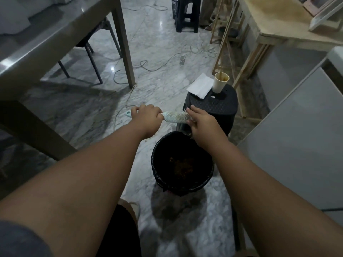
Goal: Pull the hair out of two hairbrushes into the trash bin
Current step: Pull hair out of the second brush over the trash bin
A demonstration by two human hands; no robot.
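Note:
A pale mint hairbrush [174, 117] lies level in the air above the far rim of the black-lined trash bin [157, 164]. My left hand [148, 117] grips its handle, whose looped end sticks out to the left. My right hand [199, 120] is at the brush's bristled tip, fingers curled on the bristles where brownish hair clings. A clump of brown hair lies at the bottom of the bin. A second hairbrush is not visible.
A black stool [213, 106] behind the bin carries a paper cup [220, 82] and a white napkin [200, 86]. A grey table [37, 43] stands left, a wooden bench [269, 34] and white cabinet [297, 136] right. Cables trail over the marble floor.

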